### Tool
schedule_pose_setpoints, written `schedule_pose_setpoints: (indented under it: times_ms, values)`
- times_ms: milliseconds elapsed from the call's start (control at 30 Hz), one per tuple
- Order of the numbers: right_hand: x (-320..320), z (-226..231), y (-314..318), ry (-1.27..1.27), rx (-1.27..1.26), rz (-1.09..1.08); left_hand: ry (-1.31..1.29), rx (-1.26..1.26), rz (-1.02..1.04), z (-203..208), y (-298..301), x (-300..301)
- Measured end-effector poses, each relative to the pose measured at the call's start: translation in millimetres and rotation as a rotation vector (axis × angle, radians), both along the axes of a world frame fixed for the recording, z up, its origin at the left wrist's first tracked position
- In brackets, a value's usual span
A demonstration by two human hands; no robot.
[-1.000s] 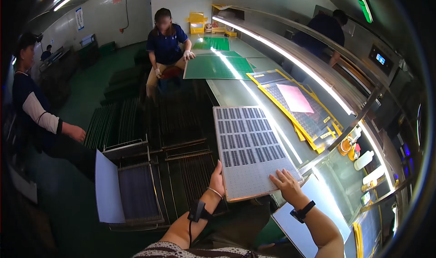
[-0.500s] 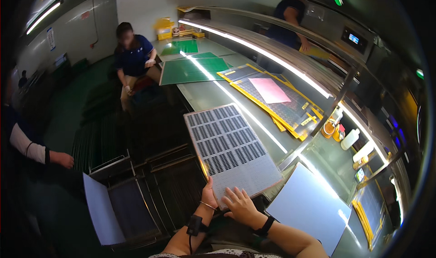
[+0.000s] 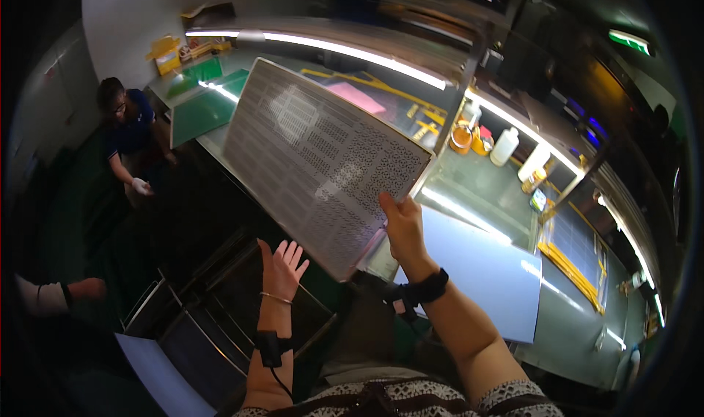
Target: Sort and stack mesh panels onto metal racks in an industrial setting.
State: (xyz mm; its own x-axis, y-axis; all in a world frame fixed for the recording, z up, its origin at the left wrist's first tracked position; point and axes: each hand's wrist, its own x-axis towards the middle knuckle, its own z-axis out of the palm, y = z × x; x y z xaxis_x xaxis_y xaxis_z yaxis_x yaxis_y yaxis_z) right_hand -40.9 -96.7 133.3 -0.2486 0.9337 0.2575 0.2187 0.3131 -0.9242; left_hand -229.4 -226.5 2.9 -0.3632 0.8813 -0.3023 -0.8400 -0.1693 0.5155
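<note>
A large rectangular circuit board panel (image 3: 323, 153), grey with rows of small dark marks, is held up and tilted before me. Its right near edge is gripped in my right hand (image 3: 405, 230), with the thumb lying on the face. My left hand (image 3: 282, 272) is off the panel, just below its lower left edge, fingers spread and palm showing. Under my right forearm, a pale blue-white sheet (image 3: 488, 274) lies on the bench.
Wire racks (image 3: 213, 336) stand low at my left, beside another pale sheet (image 3: 158, 377). Green panels (image 3: 209, 109), a yellow-edged frame (image 3: 418, 116) and bottles (image 3: 504, 147) are on the bench (image 3: 484, 186). A person (image 3: 132, 134) is at the far left; another person's forearm (image 3: 48, 296) shows nearer.
The panel has been lifted and turned, its face now tilted and shiny. My left hand has let go of it, while my right has moved from its surface to grip the edge. The view has swung right.
</note>
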Motion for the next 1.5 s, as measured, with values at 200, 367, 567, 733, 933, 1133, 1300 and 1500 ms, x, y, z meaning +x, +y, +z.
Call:
schedule_pose_setpoints:
  times_ms: [200, 367, 567, 733, 933, 1133, 1300, 1500]
  values:
    - [24.2, -80.6, 13.3, 0.616, -0.934, 0.282, -0.056, 0.316, -0.010, -19.8, 23.2, -1.1]
    - [40.5, -59.5, -14.2, -0.488, -0.899, 0.708, -0.179, 0.164, -0.027, -37.3, 12.1, -9.0]
    - [0.1, -80.3, -61.3, -0.656, 0.726, 0.786, -0.220, 0.148, 0.007, -50.4, 29.1, 10.6]
    - [-9.8, -92.3, -64.1, -0.625, 0.834, 0.862, -0.204, 0.164, 0.079, -38.8, 19.4, 11.5]
    - [-9.8, -104.2, -63.5, -0.742, 1.055, 0.861, -0.243, 0.121, 0.143, -35.5, 27.4, 19.5]
    - [-14.9, -81.7, -29.5, -0.011, -0.254, 0.517, -0.333, 0.389, 0.048, -40.5, 28.2, 17.6]
    - [-25.2, -8.0, -14.7, -0.354, 0.621, 0.399, 0.129, -0.300, 0.196, -37.9, 35.5, 16.3]
    - [1.5, 130.0, 73.5, -0.356, 1.033, 0.063, 0.211, -0.507, 0.280, -43.0, 43.0, 15.9]
